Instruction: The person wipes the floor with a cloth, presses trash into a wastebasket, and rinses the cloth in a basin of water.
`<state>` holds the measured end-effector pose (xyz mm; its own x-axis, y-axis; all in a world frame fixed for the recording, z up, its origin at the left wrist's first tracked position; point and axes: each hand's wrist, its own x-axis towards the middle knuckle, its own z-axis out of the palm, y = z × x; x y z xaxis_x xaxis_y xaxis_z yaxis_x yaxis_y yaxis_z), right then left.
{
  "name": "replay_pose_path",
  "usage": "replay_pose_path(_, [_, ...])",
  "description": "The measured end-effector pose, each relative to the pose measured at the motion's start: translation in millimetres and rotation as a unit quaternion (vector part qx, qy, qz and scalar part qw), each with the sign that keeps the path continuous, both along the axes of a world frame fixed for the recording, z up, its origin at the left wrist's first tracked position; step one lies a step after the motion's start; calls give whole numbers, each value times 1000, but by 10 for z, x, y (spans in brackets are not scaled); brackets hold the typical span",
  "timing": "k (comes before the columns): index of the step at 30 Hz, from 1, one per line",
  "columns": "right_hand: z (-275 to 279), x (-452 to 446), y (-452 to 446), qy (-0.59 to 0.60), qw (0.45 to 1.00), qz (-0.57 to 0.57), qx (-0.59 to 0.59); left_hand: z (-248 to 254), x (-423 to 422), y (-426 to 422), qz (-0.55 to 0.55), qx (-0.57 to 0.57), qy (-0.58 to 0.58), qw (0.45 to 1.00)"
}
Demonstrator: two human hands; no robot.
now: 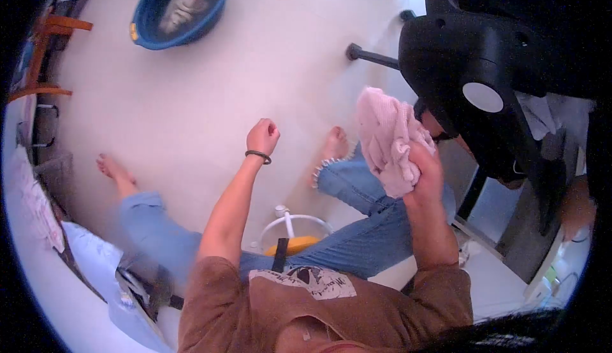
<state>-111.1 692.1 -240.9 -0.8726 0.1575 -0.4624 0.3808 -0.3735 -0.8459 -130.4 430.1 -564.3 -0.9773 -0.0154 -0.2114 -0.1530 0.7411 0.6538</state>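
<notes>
My right hand (426, 173) grips a crumpled pink cloth (384, 137), which bunches up and out over my fingers beside the black chair. My left hand (262, 137), with a dark band around its wrist, is curled into a loose fist in front of me. Nothing shows in that fist, and it touches nothing. Farther off on the floor stands a blue tub (145, 26) with yellow handles, holding a pale cloth item (185, 7) with red marks.
A black office chair (440, 47) fills the upper right, its leg (373, 57) reaching over the pale floor (280, 28). Beneath me is a stool with a yellow seat (293, 246) and white ring (262, 235). Brown wooden pieces (48, 91) and fabrics line the left side.
</notes>
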Motion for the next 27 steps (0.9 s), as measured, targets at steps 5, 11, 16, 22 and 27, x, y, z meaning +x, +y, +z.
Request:
replay_pose_path(5, [151,111,-76,19,998,50,-41,491,-768,-934,116,-33,101,987])
replay_pose_path(11, [150,185,-134,-1,997,61,-37,781,-1870,-1776,130,-66,225,963])
replay_pose_path(16, [102,59,-170,-50,998,38,1,668,-2498,-2081,277,278,87,916])
replay_pose_path(22, [140,-70,-204,-7,989,141,34,1261,-2766,-1947,204,280,224,911])
replay_pose_path(27, [135,-173,-314,-72,991,106,26,1249,-2744,-2103,272,364,171,874])
